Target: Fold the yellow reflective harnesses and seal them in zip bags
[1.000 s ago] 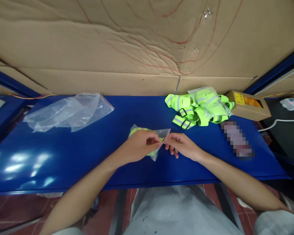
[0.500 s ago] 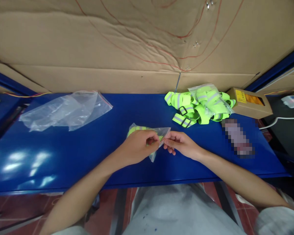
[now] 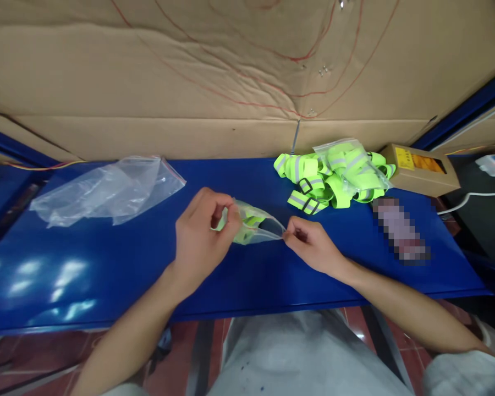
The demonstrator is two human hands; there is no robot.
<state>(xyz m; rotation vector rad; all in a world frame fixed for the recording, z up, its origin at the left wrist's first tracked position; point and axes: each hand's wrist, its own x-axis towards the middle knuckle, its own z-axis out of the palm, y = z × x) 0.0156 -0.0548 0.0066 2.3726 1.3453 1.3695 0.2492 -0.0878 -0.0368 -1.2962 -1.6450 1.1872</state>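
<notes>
Blue tabletop (image 3: 119, 258) under me; left of the pile of lime straps (image 3: 337, 187) and nearer me, a clear bag (image 3: 260, 235) stretches left to right, my left hand (image 3: 202, 234) pinching one end, my right hand (image 3: 313, 242) the other, its mouth gaping between them

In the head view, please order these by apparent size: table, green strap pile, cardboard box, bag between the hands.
1. Table
2. Green strap pile
3. Smallest, order unsure: cardboard box, held bag (left hand hides part)
</notes>
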